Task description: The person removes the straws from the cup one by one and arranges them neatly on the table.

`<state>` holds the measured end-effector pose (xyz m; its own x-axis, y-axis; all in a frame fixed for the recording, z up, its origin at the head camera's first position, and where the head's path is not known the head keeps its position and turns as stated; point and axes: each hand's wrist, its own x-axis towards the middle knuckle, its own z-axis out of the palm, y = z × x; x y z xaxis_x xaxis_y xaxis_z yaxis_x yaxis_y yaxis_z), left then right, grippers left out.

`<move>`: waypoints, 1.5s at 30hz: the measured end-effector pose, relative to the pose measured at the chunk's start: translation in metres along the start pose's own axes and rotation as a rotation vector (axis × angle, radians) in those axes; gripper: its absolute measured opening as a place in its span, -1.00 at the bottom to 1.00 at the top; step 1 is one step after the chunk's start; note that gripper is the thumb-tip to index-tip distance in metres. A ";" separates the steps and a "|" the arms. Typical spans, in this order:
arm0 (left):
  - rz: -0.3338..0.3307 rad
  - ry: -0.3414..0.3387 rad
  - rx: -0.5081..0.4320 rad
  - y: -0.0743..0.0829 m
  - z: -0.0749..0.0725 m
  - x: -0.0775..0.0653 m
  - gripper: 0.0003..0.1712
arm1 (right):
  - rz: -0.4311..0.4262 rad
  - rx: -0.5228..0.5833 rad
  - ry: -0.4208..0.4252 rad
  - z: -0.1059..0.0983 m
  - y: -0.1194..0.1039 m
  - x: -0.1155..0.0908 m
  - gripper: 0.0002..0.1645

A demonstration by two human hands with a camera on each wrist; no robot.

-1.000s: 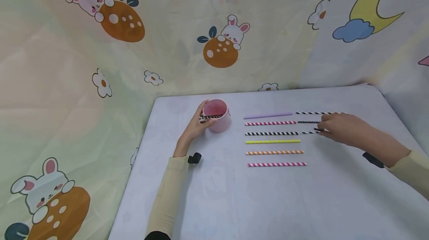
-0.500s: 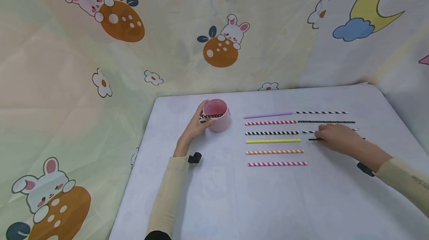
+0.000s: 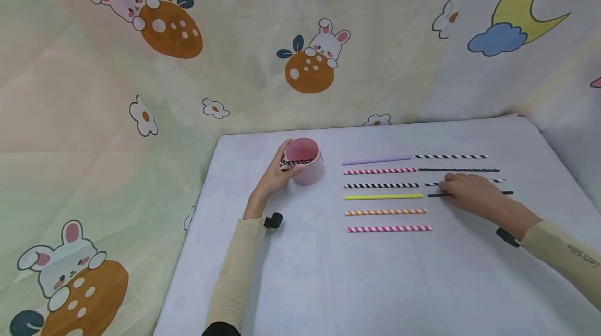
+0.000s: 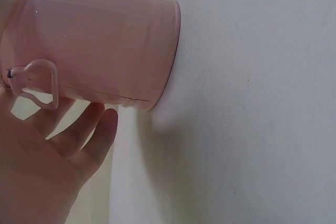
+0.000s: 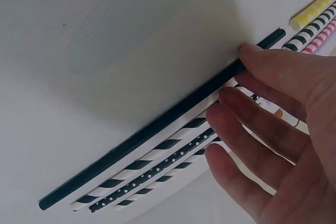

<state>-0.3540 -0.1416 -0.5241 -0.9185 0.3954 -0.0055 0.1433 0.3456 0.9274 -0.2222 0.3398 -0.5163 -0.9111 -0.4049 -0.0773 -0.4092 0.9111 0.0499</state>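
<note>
My left hand [image 3: 273,177] grips a pink bucket-like cup [image 3: 308,171], its fingers round the side. A loop handle [image 4: 52,82] shows on the cup in the left wrist view. Dark patterned straws [image 3: 300,162] show at the cup's mouth; how many is unclear. My right hand [image 3: 474,195] pinches a plain black straw [image 5: 147,124] between thumb and forefinger, low over the white surface. Beside it lie a thick black-and-white striped straw [image 5: 144,160], a black dotted straw [image 5: 157,170] and a thinner black-and-white striped straw [image 5: 157,183].
Left of these, a column of straws lies in parallel: purple [image 3: 375,160], red striped [image 3: 380,171], black striped [image 3: 382,186], yellow [image 3: 383,197], orange [image 3: 386,212] and pink striped [image 3: 389,229]. A printed cloth [image 3: 244,64] rises behind the table's back edge.
My right hand has come toward me and slightly left, bringing the black straw down below the striped one, in line with the yellow. The left hand and cup stay put.
</note>
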 end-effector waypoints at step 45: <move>0.018 -0.005 -0.019 -0.001 -0.001 0.001 0.06 | -0.156 0.628 0.139 -0.093 -0.063 0.082 -0.42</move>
<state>-0.3559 -0.1421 -0.5247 -0.9139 0.4059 0.0098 0.1530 0.3220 0.9343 -0.2757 0.2415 -0.4335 -0.8588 -0.5036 0.0944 -0.4679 0.6958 -0.5448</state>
